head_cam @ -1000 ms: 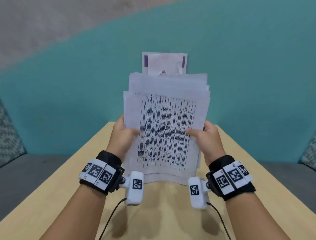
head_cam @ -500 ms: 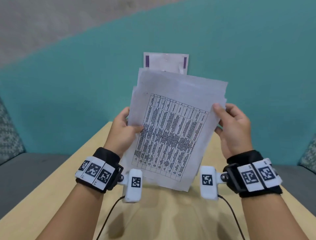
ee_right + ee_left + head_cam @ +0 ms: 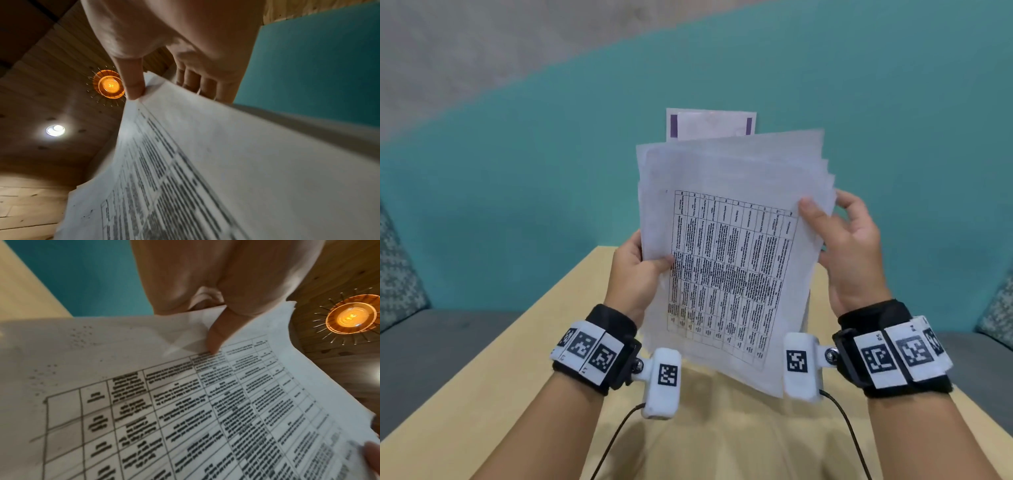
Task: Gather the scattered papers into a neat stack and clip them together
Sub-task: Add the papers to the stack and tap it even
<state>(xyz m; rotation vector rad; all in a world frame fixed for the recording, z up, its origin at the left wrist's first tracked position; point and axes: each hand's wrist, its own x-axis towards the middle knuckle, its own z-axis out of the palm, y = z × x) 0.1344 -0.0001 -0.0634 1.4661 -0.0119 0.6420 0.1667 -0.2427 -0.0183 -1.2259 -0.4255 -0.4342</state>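
Both hands hold a loose sheaf of papers (image 3: 726, 246) upright above the pale wooden worktop (image 3: 524, 359).

The sheets are thin, white and rectangular, their top edges fanned unevenly; the front one carries a printed black grid table. The left hand (image 3: 635, 274) grips the left edge, thumb pressed across the front. The right hand (image 3: 849, 253) pinches the upper right edge, thumb in front, fingers behind. A purple-banded sheet (image 3: 710, 125) stands up behind the sheaf.
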